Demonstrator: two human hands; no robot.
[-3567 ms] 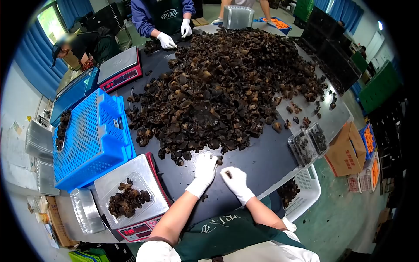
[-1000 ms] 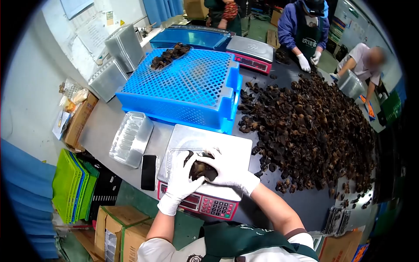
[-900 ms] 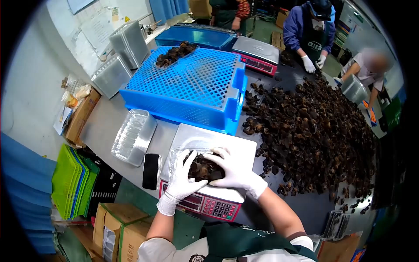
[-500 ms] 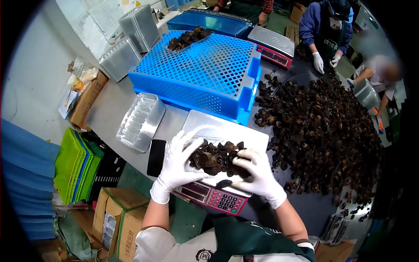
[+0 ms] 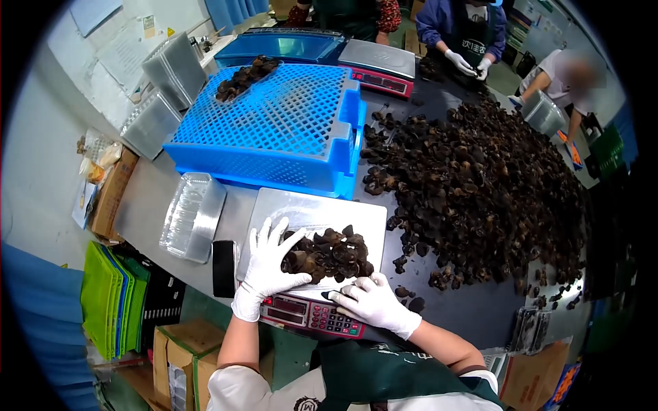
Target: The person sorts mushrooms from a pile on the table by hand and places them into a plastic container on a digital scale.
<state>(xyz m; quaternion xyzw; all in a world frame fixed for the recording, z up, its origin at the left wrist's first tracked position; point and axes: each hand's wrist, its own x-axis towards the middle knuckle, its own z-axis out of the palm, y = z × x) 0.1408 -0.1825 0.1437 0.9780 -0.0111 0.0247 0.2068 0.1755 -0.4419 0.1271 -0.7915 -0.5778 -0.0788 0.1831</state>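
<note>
Both my hands wear white gloves. My left hand [image 5: 269, 264] is spread at the left end of a clear tray of dark brown fungus [image 5: 330, 255], fingers apart. The tray lies on the silver plate of a scale [image 5: 373, 218] with a red front panel. My right hand [image 5: 375, 303] is at the near edge of the plate, above the keypad, its fingers bent around a small dark piece [image 5: 327, 295]. A few loose dark pieces [image 5: 416, 304] lie on the table right of this hand.
A large fungus heap [image 5: 473, 185] covers the table's right side. Behind the scale stands a blue crate [image 5: 267, 130]; left are an empty clear container [image 5: 193, 218] and a phone [image 5: 224, 268]. A second scale [image 5: 377, 61] stands farther back. A co-worker's gloved hands [image 5: 469, 66] are across the table.
My hands have gone from the heap's edge to the scale. Since the last earlier frame, my right hand has moved off the fungus, down to the plate's near edge. The view has shifted.
</note>
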